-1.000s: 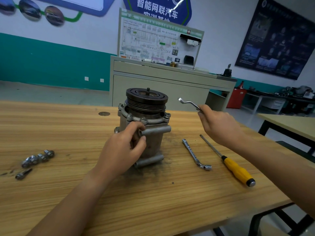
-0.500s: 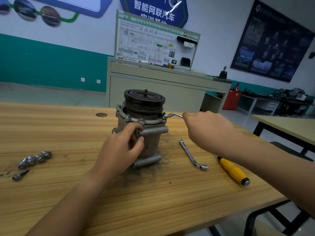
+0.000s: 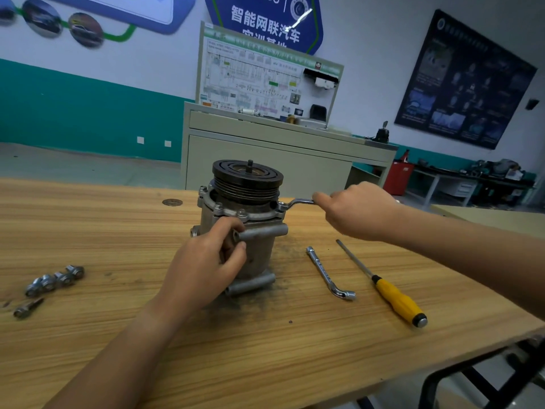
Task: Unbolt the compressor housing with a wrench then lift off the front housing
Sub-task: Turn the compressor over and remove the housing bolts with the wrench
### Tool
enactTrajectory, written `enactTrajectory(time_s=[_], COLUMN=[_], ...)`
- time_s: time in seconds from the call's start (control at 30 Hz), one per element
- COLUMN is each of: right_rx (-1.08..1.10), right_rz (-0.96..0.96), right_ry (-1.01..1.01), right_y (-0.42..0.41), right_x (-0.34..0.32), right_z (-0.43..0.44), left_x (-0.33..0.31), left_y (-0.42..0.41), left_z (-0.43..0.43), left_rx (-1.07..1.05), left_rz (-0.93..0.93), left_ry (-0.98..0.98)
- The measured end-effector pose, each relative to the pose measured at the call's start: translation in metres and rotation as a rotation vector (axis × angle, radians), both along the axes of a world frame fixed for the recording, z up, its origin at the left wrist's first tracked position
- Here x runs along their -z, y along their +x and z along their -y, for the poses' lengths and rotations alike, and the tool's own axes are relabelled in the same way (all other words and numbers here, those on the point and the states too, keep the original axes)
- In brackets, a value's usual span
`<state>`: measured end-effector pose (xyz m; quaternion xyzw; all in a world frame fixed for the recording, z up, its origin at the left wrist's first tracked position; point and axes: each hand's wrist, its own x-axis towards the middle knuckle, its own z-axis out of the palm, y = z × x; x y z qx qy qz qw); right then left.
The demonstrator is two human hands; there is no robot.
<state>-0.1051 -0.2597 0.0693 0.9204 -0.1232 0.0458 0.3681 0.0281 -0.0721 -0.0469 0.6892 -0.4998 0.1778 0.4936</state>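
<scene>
right hand (image 3: 358, 211) grips the wrench (image 3: 298, 202) on the 3 o'clock flange bolt (image 3: 281, 206) of the compressor (image 3: 259, 255), left hand (image 3: 203, 267) clasps its body; other bolts (image 3: 242, 214) are in place, front housing (image 3: 256, 216) not yet lifted

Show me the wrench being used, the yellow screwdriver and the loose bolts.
wrench (image 3: 300, 201), head view, on its bare shank between hand and flange.
yellow screwdriver (image 3: 396, 301), head view, on its yellow handle.
loose bolts (image 3: 56, 280), head view, on the middle of the row.

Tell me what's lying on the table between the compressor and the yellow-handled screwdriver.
An L-shaped socket wrench lies there, touching neither compressor nor screwdriver, per the head view.
</scene>
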Motion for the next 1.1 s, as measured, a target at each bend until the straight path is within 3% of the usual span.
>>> enactTrajectory(time_s=[0.3,0.4,0.47,0.6,0.67,0.83,1.1], right_rx=[-0.077,-0.078,-0.090,-0.084,-0.049,0.135,0.190], right_rz=[0.312,0.333,0.447,0.685,0.567,0.260,0.002], right_ry=[0.185,0.160,0.169,0.447,0.465,0.293,0.106], right_y=[0.066,0.064,0.048,0.008,-0.005,-0.012,0.002], right_x=[0.031,0.030,0.028,0.023,0.021,0.017,0.000], right_z=[0.021,0.025,0.024,0.003,-0.012,-0.045,-0.063], left_x=[0.000,0.000,0.001,0.002,0.002,0.002,0.002], left_y=[0.002,0.001,0.002,0.001,0.001,0.001,0.001], left_z=[0.002,0.002,0.001,0.001,0.001,0.001,0.001], left_rx=[-0.005,-0.004,-0.002,-0.007,-0.019,-0.016,-0.014], left_rz=[0.008,0.013,0.018,0.011,0.001,-0.008,-0.004], left_ry=[0.016,0.011,0.006,-0.001,-0.001,0.000,0.000])
